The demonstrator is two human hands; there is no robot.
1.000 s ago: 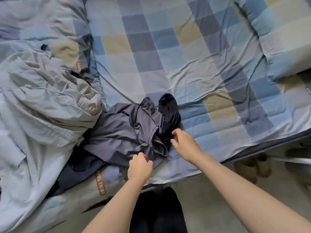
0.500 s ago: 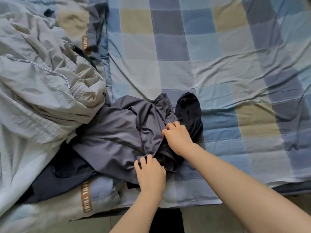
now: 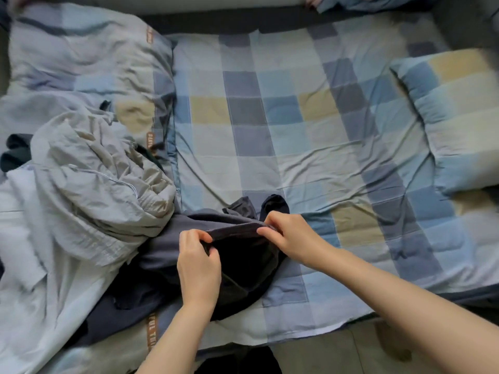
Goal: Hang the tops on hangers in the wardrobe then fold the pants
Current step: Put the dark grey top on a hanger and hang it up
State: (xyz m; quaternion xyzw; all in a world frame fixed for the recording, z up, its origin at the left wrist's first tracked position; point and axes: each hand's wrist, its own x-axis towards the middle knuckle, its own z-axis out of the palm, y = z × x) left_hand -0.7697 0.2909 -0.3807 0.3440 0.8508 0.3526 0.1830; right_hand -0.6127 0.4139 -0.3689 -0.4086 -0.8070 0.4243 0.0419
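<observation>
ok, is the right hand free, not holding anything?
No, the right hand pinches an edge of the dark grey garment, and the left hand grips that edge too.

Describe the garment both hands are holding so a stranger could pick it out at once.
On the checked bed sheet, look at the near edge, right of the crumpled pale beige jacket. The dark grey garment lies there, its edge pinched by the left hand and right hand.

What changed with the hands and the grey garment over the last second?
Both hands closed in from above the dark grey garment and took hold: the left hand and right hand now pinch its edge and pull it taut between them, opening it up. The beige jacket stayed heaped at the left, and the pillow stayed put.
</observation>
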